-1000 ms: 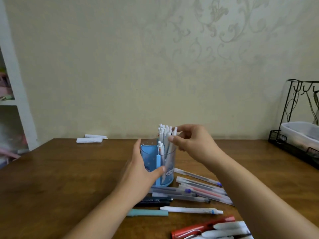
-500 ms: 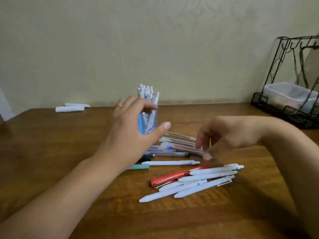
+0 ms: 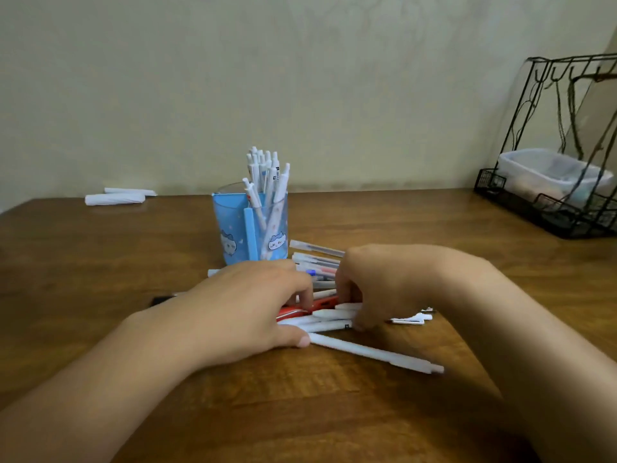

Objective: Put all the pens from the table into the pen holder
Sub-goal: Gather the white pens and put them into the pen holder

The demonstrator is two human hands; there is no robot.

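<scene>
Currently, the brown wooden surface (image 3: pixel 100 295) fills the lower two thirds of the frame, with a pale wall behind it. A black wire rack (image 3: pixel 564 145) stands at the right edge of the frame and holds a translucent plastic tub (image 3: pixel 547 172).

Both forearms enter from the bottom corners and converge toward the centre. The left hand (image 3: pixel 253 305) lies palm down, low over the surface, fingers curled forward onto the left end of the pen pile; its thumb tip touches the near end of a loose white pen (image 3: pixel 374 352), which lies diagonally toward the lower right. Whether this hand has hold of any pen cannot be told. The right hand (image 3: pixel 377 282) is arched, knuckles up, fingers bent down into the group of white pens (image 3: pixel 330 320) at centre frame; its grasp is hidden, so whether it holds anything cannot be told.

The blue pen holder (image 3: pixel 250 228) stands upright just above the hands, centre frame, with a cluster of white pens (image 3: pixel 265 172) already standing in it. A red pen (image 3: pixel 314 305) lies between the two hands. Several clear-barrelled pens (image 3: pixel 317 262) lie just right of the holder's base. Two white rolled objects (image 3: pixel 117 197) lie at the upper left, well apart from the pile.
</scene>
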